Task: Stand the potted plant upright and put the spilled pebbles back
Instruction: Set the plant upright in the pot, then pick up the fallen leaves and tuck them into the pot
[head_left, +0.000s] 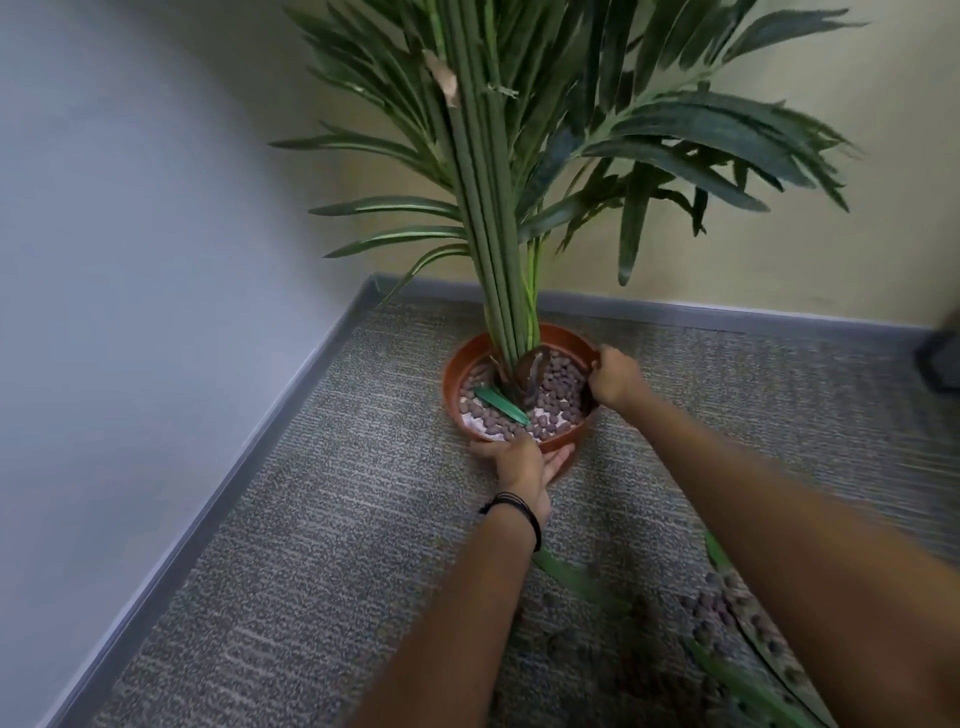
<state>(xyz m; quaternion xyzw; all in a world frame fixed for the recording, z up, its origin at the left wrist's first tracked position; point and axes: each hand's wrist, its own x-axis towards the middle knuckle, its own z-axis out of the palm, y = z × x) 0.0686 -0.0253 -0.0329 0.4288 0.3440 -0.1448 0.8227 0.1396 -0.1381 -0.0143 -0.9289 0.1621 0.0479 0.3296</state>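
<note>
Here the plant (498, 208) stands upright in its pot (454, 376) on the carpet (322, 519), in the corner where two walls meet. The left hand (524, 462) lies spread against the pot's near side, fingers wrapped below the rim. The right hand (613, 376) is closed over the rim at the right. Pebbles (561, 387) fill the pot. Spilled pebbles (727, 618) and loose leaves (576, 579) lie on the carpet, lower right.
</note>
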